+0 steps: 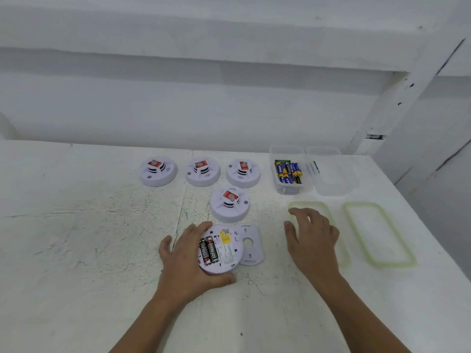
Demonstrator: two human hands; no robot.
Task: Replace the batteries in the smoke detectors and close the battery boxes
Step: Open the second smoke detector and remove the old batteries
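Observation:
My left hand [183, 263] grips an upturned white smoke detector [224, 248] near the table's front, its back open and two black batteries [209, 251] lying in the bay. The detector's white back plate [251, 245] lies just right of it. My right hand [309, 235] hovers open, fingers relaxed, over a green-rimmed lid [328, 212]. A fourth upright detector [230, 204] sits behind the open one. Three more detectors [158, 171] [202, 171] [243, 173] stand in a row farther back.
A clear box [290, 186] with several blue batteries stands at the back right. Beside it is a second clear box [334, 174] with one dark item. Another green-rimmed lid [379, 235] lies at the right, near the table edge [433, 240]. A white wall rises behind.

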